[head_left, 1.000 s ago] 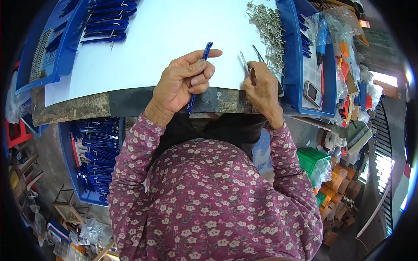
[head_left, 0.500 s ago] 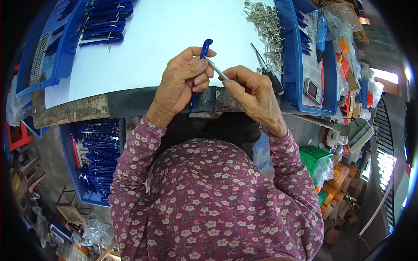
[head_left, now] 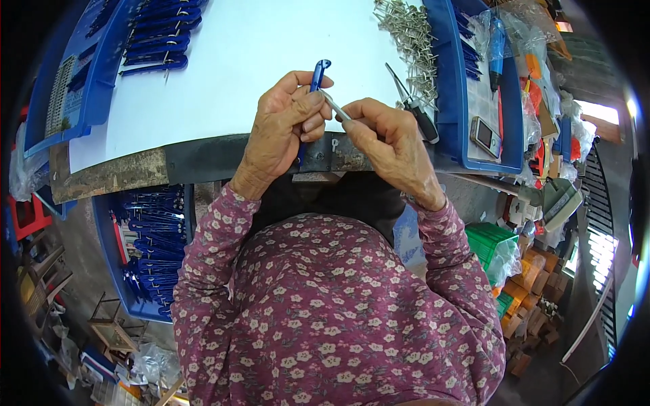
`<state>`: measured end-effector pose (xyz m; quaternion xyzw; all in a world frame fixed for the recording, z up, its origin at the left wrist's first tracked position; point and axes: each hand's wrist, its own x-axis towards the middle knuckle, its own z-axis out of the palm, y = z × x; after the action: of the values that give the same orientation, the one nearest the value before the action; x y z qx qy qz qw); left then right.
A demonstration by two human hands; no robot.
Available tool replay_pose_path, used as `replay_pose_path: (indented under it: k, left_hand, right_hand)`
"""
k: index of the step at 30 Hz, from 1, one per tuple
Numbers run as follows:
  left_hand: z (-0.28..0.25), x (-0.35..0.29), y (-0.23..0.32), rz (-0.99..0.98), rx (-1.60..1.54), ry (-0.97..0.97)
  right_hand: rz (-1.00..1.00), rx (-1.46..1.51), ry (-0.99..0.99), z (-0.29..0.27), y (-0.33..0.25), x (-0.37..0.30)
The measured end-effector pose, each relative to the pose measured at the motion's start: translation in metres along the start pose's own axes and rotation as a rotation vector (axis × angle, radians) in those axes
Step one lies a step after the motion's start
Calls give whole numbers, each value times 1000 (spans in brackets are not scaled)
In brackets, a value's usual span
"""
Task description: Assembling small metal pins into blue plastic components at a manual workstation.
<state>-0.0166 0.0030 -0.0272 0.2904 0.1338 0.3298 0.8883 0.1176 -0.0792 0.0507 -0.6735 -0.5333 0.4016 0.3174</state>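
Near the table's front edge, my left hand [head_left: 284, 122] grips a slim blue plastic piece [head_left: 318, 74] with a hooked upper end. Its lower end shows below my fingers. A thin grey metal strip [head_left: 336, 108] is pinched between the thumb and fingers of my right hand [head_left: 393, 142]. The strip's far end meets the blue piece at my left thumb, which partly hides the contact. Beside my right hand lies a black-handled tool [head_left: 423, 120] with slim metal blades.
Several blue pieces [head_left: 159, 49] lie in a row at the table's far left. A heap of metal pins [head_left: 413, 44] borders the right blue tray [head_left: 460, 145], which holds a phone [head_left: 485, 137] and a blue tool [head_left: 497, 51]. Below the table, a blue crate [head_left: 108, 250] holds more blue pieces.
The blue piece has turned slightly in my left hand, showing more of its hooked end. My right hand has shifted a little left with the metal strip.
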Motion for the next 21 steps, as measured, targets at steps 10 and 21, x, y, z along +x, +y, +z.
replay_pose_path:
  k: [10, 21]
  left_hand:
    - [3, -2, -1, 127, -60, 99]
    - [-6, -4, 2, 128, -65, 37]
  right_hand:
    - [-145, -129, 173, 24, -6, 4]
    - [-59, -88, 79, 22, -10, 8]
